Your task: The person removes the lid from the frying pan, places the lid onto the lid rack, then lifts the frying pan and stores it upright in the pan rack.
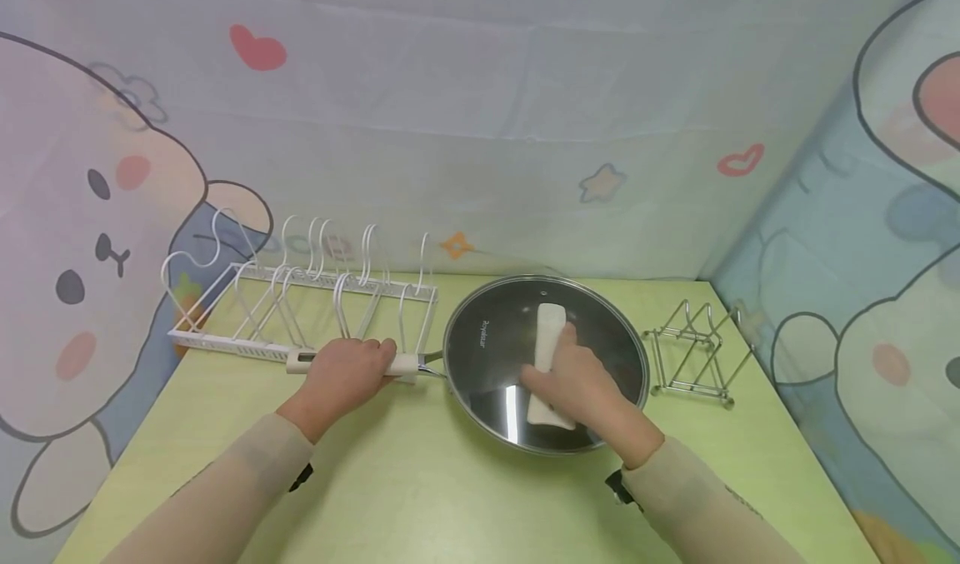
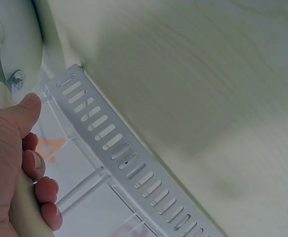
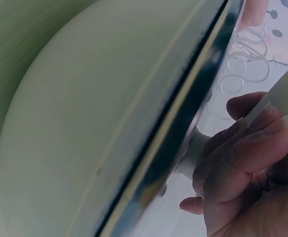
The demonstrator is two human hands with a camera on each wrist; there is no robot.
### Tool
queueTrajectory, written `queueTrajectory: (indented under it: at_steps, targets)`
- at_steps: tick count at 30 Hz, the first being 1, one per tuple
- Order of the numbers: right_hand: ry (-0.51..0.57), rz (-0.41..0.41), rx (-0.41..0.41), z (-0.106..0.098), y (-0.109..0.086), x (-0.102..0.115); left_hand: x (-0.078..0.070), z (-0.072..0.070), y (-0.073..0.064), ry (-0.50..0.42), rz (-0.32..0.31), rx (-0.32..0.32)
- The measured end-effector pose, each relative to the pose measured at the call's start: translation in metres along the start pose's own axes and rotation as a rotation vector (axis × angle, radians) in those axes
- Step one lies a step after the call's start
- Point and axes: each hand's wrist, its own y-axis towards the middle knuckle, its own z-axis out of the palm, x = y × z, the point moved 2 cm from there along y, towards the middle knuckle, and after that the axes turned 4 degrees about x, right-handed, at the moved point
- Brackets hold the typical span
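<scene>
In the head view my left hand (image 1: 347, 378) grips the cream handle (image 1: 403, 365) of a frying pan, thumb toward the pan. The pan's pale rounded outside (image 3: 69, 118) fills much of the right wrist view. A glass lid (image 1: 487, 372) with a metal rim covers the pan, hiding its inside. On the lid stands a long cream knob handle (image 1: 550, 322), and my right hand (image 1: 587, 385) holds it with curled fingers. From the left wrist view, my left fingers (image 2: 46, 191) wrap round the pan handle above a white rack (image 2: 97, 126).
The white rack (image 1: 247, 346) with several looped wire dividers lies on the table (image 1: 420, 497) at left, partly beneath the pan handle. A small silver wire rack (image 1: 693, 389) stands right of the pan. A cartoon-printed cloth (image 1: 480, 131) hangs behind.
</scene>
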Motion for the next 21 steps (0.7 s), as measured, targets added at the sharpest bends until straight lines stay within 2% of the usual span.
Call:
queueTrajectory:
  at_steps: [10,21]
  targets:
    - [-0.013,0.01,0.023,-0.0011,0.0024,-0.0028,-0.0022,-0.001,-0.0017,-0.016,0.007,-0.02]
    - [-0.011,-0.016,0.029,-0.0039,0.0027,-0.0028,-0.001,0.0,-0.0037,0.0,0.015,-0.033]
